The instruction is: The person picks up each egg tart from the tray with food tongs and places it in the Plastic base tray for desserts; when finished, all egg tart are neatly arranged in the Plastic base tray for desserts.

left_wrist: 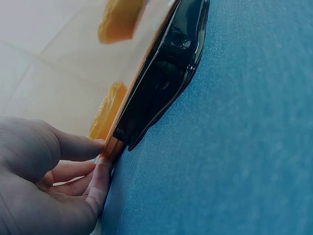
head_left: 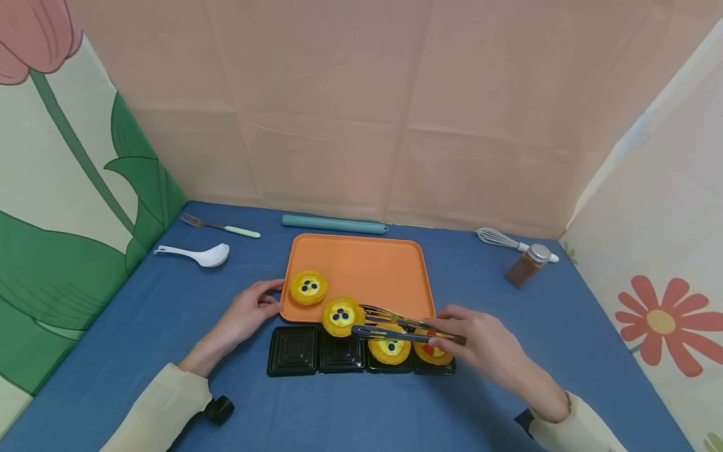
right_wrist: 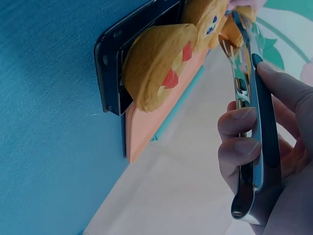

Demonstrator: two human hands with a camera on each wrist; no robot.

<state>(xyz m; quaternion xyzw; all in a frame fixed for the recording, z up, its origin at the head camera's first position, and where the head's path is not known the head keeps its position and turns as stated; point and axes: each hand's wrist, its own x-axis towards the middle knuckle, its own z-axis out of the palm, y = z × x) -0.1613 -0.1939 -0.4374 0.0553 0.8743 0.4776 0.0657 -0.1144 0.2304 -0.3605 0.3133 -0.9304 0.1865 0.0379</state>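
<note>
My left hand (head_left: 243, 320) pinches the left edge of the orange tray (head_left: 361, 263) near its front corner, thumb above and a finger below in the left wrist view. In my right hand (head_left: 486, 342) are metal tongs (right_wrist: 266, 112) with dark grips, pointing left. Their tips hold an egg tart with blueberries (head_left: 341, 317) over the tray's front edge and the black four-part container (head_left: 292, 351). Another blueberry tart (head_left: 308, 287) sits on the tray's left side. The container's third compartment holds a blueberry tart (head_left: 390, 355); its rightmost holds a strawberry-topped tart (right_wrist: 151, 68). Both left compartments are bare.
Behind the tray lies a teal rod (head_left: 334, 224). A fork (head_left: 220, 227) and a white spoon (head_left: 203, 256) are at the back left. A whisk (head_left: 499, 238) lies at the back right, behind a brown-filled shaker jar (head_left: 525, 269). Cloth walls enclose the blue table (head_left: 339, 414).
</note>
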